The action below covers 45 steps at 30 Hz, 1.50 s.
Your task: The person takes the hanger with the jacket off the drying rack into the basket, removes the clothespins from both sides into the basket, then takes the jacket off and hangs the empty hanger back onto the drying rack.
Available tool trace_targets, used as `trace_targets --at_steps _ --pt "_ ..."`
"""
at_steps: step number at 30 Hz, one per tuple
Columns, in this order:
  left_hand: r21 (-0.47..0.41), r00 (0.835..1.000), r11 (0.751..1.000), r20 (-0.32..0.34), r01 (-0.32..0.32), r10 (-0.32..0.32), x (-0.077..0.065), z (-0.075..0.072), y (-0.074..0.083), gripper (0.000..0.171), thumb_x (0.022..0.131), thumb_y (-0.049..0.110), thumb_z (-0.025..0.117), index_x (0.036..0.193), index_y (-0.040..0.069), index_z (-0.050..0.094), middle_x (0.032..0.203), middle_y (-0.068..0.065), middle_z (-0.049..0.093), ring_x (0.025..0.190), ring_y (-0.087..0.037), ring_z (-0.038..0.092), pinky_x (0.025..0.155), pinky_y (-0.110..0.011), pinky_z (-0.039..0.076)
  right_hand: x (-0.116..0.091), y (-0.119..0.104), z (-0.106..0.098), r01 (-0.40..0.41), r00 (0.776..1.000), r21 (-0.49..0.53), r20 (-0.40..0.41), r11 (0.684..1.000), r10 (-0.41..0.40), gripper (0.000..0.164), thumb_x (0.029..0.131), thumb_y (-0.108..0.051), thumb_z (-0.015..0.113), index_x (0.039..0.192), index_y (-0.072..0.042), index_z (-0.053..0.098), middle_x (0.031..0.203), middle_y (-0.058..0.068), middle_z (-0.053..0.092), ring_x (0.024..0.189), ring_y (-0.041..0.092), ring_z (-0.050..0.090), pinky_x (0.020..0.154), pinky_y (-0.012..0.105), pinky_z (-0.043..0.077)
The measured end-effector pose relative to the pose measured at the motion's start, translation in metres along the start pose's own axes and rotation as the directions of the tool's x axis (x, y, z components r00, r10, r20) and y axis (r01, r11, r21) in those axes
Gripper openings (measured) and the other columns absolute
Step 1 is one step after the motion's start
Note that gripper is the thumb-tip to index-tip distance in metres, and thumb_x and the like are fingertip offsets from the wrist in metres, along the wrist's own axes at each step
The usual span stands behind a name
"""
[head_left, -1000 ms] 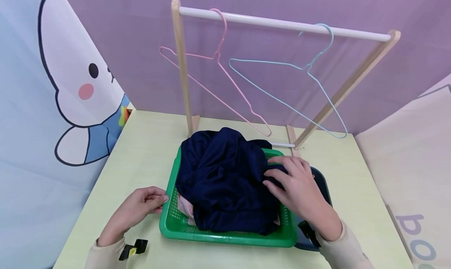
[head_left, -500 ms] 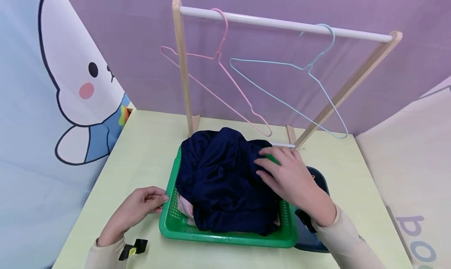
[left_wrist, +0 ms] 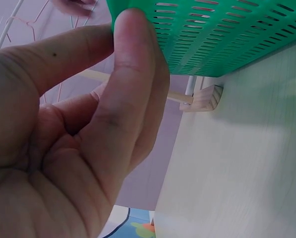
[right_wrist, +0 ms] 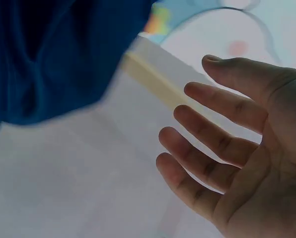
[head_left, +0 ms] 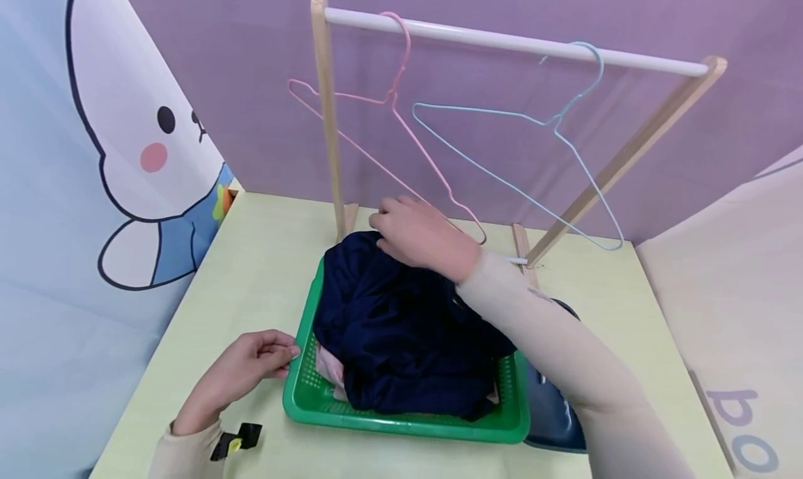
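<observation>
A green plastic basket (head_left: 401, 427) with slotted walls sits on the table, heaped with dark navy cloth (head_left: 401, 346). A bit of pale pink cloth (head_left: 329, 367) peeks out at its left side. My left hand (head_left: 251, 364) pinches the basket's left rim between thumb and fingers; the left wrist view shows the fingertips on the green rim (left_wrist: 138, 6). Over the far edge of the navy heap hovers my right hand (head_left: 423, 236). In the right wrist view its fingers (right_wrist: 202, 124) are spread and hold nothing, beside the navy cloth (right_wrist: 53, 64).
Behind the basket stands a rack with wooden posts and a white rail (head_left: 502, 40). From it hang a pink hanger (head_left: 433, 158) and a light blue hanger (head_left: 489, 176). A dark blue tray-like container (head_left: 555, 409) lies at the basket's right, partly under my right arm.
My right hand has moved left and away from me, from the basket's right side to the far edge of the navy heap. The left hand has stayed on the rim.
</observation>
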<state>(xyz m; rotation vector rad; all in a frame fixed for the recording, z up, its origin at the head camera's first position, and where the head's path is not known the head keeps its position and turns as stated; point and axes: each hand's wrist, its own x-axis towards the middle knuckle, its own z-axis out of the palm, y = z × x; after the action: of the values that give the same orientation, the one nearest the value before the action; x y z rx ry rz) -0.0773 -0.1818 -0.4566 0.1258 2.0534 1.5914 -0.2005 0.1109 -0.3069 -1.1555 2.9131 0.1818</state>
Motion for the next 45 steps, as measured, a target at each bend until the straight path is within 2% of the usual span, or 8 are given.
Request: trace_targets --at_steps 4,7,13,17,26,35,39,45 --pt "0.003 1.0 1.0 -0.008 0.006 -0.006 -0.001 -0.001 -0.001 0.03 0.101 0.016 0.061 0.117 -0.01 0.062 0.098 -0.011 0.07 0.087 -0.026 0.07 0.078 -0.04 0.06 0.046 0.008 0.022 -0.116 0.961 0.021 0.256 0.993 0.107 0.025 0.097 -0.032 0.065 0.113 -0.013 0.068 0.119 0.008 0.061 0.111 0.03 0.057 0.088 0.046 0.052" --pt "0.001 1.0 1.0 -0.01 0.007 -0.007 -0.002 -0.001 -0.001 0.03 0.102 0.015 0.061 0.117 -0.01 0.061 0.099 -0.011 0.07 0.087 -0.026 0.07 0.078 -0.04 0.059 0.067 0.015 0.036 -0.144 0.929 0.045 0.349 0.989 0.12 0.03 0.096 -0.035 0.066 0.115 -0.013 0.067 0.121 0.006 0.061 0.113 0.028 0.056 0.09 0.046 0.051" --pt "0.007 1.0 1.0 -0.01 -0.003 0.003 -0.001 -0.001 -0.001 0.028 0.101 0.014 0.061 0.117 -0.009 0.062 0.099 -0.011 0.071 0.086 -0.025 0.07 0.078 -0.04 0.06 0.082 0.015 0.047 -0.158 0.92 0.113 0.378 0.981 0.104 0.006 0.089 -0.02 0.069 0.086 -0.016 0.067 0.088 0.001 0.062 0.091 0.022 0.058 0.075 0.038 0.051" --pt "0.013 1.0 1.0 -0.008 -0.013 0.013 0.001 -0.001 -0.003 0.027 0.102 0.014 0.06 0.116 -0.009 0.062 0.099 -0.011 0.071 0.086 -0.025 0.069 0.077 -0.038 0.06 0.077 0.01 0.041 -0.16 0.939 0.101 0.322 0.982 0.12 0.016 0.088 -0.011 0.064 0.074 -0.017 0.059 0.087 0.0 0.055 0.087 0.021 0.054 0.068 0.038 0.05" --pt "0.004 1.0 1.0 -0.003 -0.011 0.011 0.001 0.0 -0.003 0.027 0.102 0.014 0.06 0.116 -0.009 0.062 0.099 -0.011 0.071 0.086 -0.026 0.07 0.077 -0.041 0.06 0.012 -0.012 0.005 0.018 0.999 -0.034 -0.044 0.999 -0.02 0.014 0.093 -0.012 0.061 0.097 -0.016 0.074 0.102 0.004 0.06 0.096 0.027 0.059 0.076 0.041 0.052" --pt "-0.016 1.0 1.0 0.002 -0.013 0.013 0.001 -0.002 -0.004 0.03 0.102 0.016 0.06 0.118 -0.009 0.062 0.1 -0.011 0.071 0.086 -0.026 0.07 0.078 -0.04 0.06 -0.077 -0.019 -0.013 0.113 0.911 -0.07 -0.39 0.991 -0.131 0.006 0.094 -0.014 0.067 0.096 -0.01 0.07 0.112 0.008 0.062 0.101 0.031 0.057 0.081 0.045 0.049" --pt "-0.012 1.0 1.0 0.0 -0.009 0.009 0.002 -0.002 -0.004 0.029 0.102 0.016 0.06 0.118 -0.009 0.061 0.1 -0.011 0.071 0.086 -0.025 0.07 0.078 -0.04 0.06 -0.109 -0.023 -0.004 0.144 0.888 -0.112 -0.424 0.983 -0.179 0.011 0.096 -0.014 0.059 0.091 -0.009 0.067 0.12 0.012 0.061 0.111 0.035 0.055 0.093 0.053 0.045" --pt "-0.014 1.0 1.0 0.0 0.002 -0.002 0.002 -0.002 -0.004 0.029 0.102 0.015 0.061 0.117 -0.009 0.062 0.099 -0.011 0.071 0.086 -0.025 0.07 0.078 -0.039 0.06 -0.145 -0.031 0.021 0.153 0.913 -0.084 -0.37 0.985 -0.173 0.038 0.106 -0.019 0.034 0.088 -0.011 0.066 0.128 0.015 0.059 0.12 0.038 0.052 0.103 0.061 0.039"
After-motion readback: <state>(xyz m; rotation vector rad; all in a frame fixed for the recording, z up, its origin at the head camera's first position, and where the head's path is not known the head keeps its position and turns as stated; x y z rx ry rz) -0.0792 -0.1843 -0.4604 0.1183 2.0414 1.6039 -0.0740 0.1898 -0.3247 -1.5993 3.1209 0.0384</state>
